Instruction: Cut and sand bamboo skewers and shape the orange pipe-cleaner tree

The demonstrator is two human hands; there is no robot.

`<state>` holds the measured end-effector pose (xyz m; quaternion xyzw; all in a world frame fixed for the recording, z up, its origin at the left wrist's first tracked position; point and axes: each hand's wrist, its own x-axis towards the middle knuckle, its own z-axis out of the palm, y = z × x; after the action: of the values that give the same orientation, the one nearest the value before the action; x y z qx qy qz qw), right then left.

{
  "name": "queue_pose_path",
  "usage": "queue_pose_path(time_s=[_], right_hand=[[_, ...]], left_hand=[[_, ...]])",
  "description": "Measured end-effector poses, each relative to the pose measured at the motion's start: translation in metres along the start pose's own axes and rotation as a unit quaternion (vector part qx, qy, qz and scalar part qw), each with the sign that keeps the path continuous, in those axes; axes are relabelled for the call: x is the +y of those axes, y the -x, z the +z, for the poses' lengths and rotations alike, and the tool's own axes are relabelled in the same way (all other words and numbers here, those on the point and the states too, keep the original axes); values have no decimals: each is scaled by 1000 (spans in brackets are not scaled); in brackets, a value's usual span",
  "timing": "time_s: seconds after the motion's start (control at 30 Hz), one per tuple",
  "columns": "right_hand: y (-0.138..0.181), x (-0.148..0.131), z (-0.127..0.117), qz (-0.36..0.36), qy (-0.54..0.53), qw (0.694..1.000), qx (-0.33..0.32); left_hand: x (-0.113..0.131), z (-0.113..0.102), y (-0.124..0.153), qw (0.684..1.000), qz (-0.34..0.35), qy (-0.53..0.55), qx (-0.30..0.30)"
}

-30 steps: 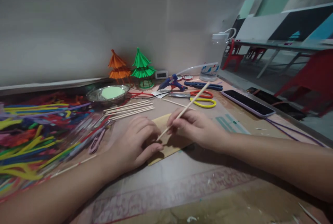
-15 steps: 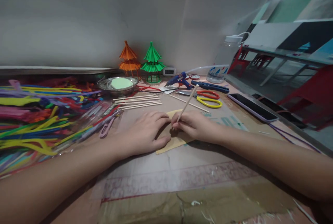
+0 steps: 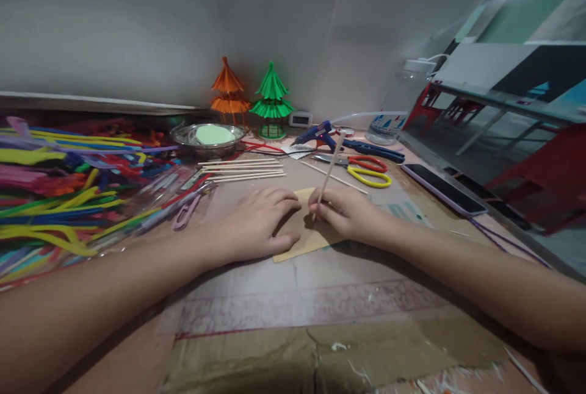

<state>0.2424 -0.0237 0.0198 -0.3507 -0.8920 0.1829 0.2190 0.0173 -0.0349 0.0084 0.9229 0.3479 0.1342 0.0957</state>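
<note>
My right hand (image 3: pixel 341 211) pinches a thin wooden stick (image 3: pixel 330 169) between thumb and fingers, much like a pen. The stick stands steeply, its lower end at a yellowish sheet (image 3: pixel 293 247). I cannot make out whether the tip touches it. My left hand (image 3: pixel 265 220) lies flat on the sheet's left side, thumb and fingers apart, partly covering it. Behind the left hand lie several similar wooden sticks (image 3: pixel 247 170) in a loose row. One more stick (image 3: pixel 336 177) lies slantwise behind the right hand.
Bundles of coloured pipe cleaners (image 3: pixel 59 199) crowd the left. At the back are a metal bowl (image 3: pixel 176 133), an orange tree (image 3: pixel 227 92), a green tree (image 3: pixel 271 101) and a blue glue gun (image 3: pixel 315 135). Scissors (image 3: pixel 370 177), a phone (image 3: pixel 444 189) and a bottle (image 3: pixel 389 113) are at right.
My right hand has shifted a little to the right over the sheet, and the stick stands more upright. My left hand keeps its place on the sheet. The view has tilted slightly.
</note>
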Motion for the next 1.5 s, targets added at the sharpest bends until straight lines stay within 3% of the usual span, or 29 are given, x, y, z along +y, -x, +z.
queue_pose_path(time_s=[0.1,0.37,0.6,0.83,1.0,1.17,1.3,1.5], right_hand=[[2,-3,-1,-24,-41,999,-18],[5,-5,0,-42,-32,998,-19],[3,-3,1,-14,-8,1000,-1],[-1,0,2,-36,27,999,29],[1,0,-1,-45,-2,999,-3],[-1,2,0,-61,51,997,15],[1,-3,0,-87,32,996,-14],[3,-5,0,-72,56,996,-3]], left_hand=[[-1,0,0,1000,10,-2,3],[-1,0,1,1000,11,-5,1],[-1,1,1,1000,-1,-3,4],[-3,1,1,1000,9,-6,10],[-2,1,1,1000,15,4,12],[-1,1,0,1000,8,-9,6],[-1,1,1,1000,18,-3,10],[-2,1,1,1000,12,0,11]])
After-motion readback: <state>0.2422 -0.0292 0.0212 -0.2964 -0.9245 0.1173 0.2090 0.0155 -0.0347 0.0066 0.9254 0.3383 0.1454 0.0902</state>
